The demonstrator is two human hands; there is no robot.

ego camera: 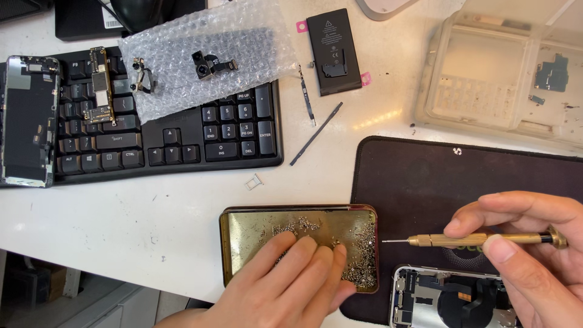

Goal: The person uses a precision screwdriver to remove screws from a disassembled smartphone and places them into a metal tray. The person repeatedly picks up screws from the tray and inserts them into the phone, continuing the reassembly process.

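My left hand (291, 282) lay flat, fingers spread on the gold tray (243, 234) of tiny screws (358, 255) at the near edge of the surface (152, 206). My right hand (522, 243) pinched the brass screwdriver (480, 240), tip pointing left over the black mat (425, 182), above the opened phone (449, 297). I judged that a nudge from my palm could scatter screws off the edge.

A single head-worn camera looked steeply down from the person's side of the table (152, 212), fairly close. It faced away from the body: a keyboard (182, 130) lay at the far left, a mat (461, 176) to the right, and both hands came in from the bottom edge. No second view shared the scene.
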